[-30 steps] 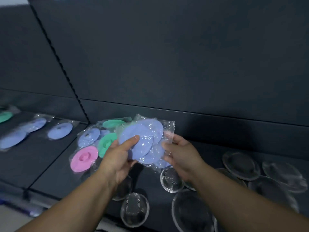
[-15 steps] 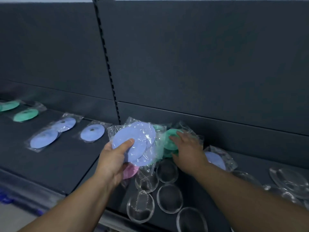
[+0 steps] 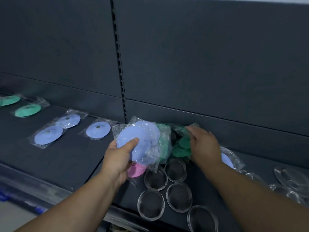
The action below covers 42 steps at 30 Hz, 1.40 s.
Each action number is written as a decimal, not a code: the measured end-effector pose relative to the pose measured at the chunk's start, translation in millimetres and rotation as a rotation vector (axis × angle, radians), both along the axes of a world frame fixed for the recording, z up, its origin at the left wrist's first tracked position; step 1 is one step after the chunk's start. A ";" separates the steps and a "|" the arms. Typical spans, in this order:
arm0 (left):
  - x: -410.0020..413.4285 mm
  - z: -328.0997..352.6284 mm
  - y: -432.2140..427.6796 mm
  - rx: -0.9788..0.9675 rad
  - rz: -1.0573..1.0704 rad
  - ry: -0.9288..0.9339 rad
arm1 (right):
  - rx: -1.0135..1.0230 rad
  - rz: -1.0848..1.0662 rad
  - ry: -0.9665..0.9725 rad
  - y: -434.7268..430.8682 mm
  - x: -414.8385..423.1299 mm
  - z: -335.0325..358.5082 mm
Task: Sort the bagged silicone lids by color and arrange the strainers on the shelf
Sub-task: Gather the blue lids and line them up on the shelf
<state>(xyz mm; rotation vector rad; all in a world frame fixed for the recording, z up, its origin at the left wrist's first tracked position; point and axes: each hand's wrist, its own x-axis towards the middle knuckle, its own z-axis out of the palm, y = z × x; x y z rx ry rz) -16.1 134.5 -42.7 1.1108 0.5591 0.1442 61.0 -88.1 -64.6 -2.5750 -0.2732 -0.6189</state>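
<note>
Left hand (image 3: 117,158) grips blue bagged lids (image 3: 138,141) — right hand (image 3: 204,144) on green ones (image 3: 182,146).

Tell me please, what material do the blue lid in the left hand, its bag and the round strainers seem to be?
Blue lid: probably silicone, matte and smooth, no glare. Its bag: thin clear plastic film, crinkled with glossy highlights. Strainers: seemingly fine mesh inside shiny rims, metal or clear plastic; too dim to tell.

My left grip (image 3: 121,158) is closed, thumb on top, forearm angled up-right. My right grip (image 3: 204,144) reaches forward, palm down, fingers (image 3: 192,131) curled, state unclear.
</note>
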 end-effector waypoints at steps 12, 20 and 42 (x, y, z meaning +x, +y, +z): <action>-60.6 19.2 -57.9 -0.034 0.178 -0.075 | 1.040 0.103 0.197 -14.1 -67.7 77.4; -143.7 9.8 -91.4 0.019 0.245 -0.048 | 1.215 0.324 0.926 -15.3 -129.3 27.9; -357.4 6.9 186.1 -0.070 0.404 -0.027 | 1.008 0.603 1.298 294.7 -290.3 9.7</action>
